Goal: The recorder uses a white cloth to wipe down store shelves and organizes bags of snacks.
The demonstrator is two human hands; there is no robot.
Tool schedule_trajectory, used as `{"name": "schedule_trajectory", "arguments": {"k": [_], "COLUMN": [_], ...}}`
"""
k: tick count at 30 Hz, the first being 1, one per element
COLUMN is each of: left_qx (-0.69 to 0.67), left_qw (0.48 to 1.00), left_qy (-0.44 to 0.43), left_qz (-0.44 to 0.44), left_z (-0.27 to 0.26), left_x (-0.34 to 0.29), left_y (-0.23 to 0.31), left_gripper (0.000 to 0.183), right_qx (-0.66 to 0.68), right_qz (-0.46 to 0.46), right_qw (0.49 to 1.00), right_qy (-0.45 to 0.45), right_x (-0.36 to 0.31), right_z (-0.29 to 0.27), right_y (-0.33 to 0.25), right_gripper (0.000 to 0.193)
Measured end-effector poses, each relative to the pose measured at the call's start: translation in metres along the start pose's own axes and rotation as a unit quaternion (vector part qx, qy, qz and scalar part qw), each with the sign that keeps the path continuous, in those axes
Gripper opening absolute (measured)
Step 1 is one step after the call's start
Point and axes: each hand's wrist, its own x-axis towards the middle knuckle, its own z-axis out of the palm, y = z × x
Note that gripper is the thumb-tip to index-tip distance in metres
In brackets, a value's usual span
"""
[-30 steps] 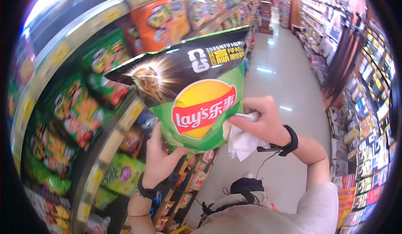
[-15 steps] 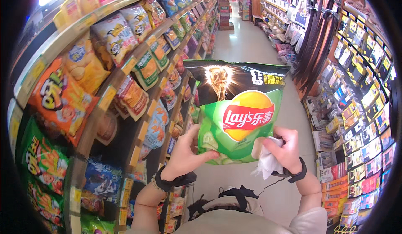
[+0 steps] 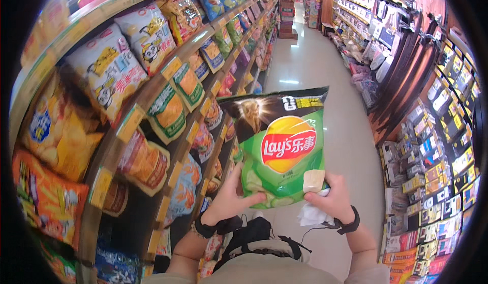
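A green and black bag of potato chips is held upright in front of me, its printed front facing me and its top edge leaning slightly. My left hand grips the lower left side, thumb pressed on the front and fingers mostly hidden behind. At the lower right side, my right hand closes on the bag with its thumb in front. A crumpled white tissue hangs from that same hand, below the bag's edge. Both wrists wear black bands.
Shelves on my left carry snack bags in several sloping rows with yellow price tags. Hanging belts and small packaged goods line the right side. The pale floor of the aisle runs ahead toward stacked boxes.
The view has shifted, so the shelves sit differently in it. The chip bag has come slightly lower and left in the picture. Both hands keep their grip.
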Motion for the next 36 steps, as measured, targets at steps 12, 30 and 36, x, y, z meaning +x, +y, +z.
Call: {"name": "schedule_trajectory", "arguments": {"k": [12,30,36], "left_qx": [-0.12,0.056,-0.083], "left_qw": [0.987,0.99,0.967], "left_qy": [0.027,0.129,0.226], "left_qz": [-0.108,-0.008,-0.09], "left_z": [-0.038,0.058,0.075], "left_x": [0.185,0.472,0.523], "left_y": [-0.055,-0.106,-0.125], "left_gripper": [0.086,0.076,0.068], "right_qx": [-0.026,0.063,0.052], "right_qz": [0.03,0.055,0.016], "right_qw": [0.996,0.99,0.995], "right_qy": [0.08,0.109,0.08], "right_x": [0.103,0.314,0.373], "right_z": [-0.037,-0.244,-0.284], "right_y": [0.088,0.236,0.262], "right_gripper": [0.037,0.037,0.035]}}
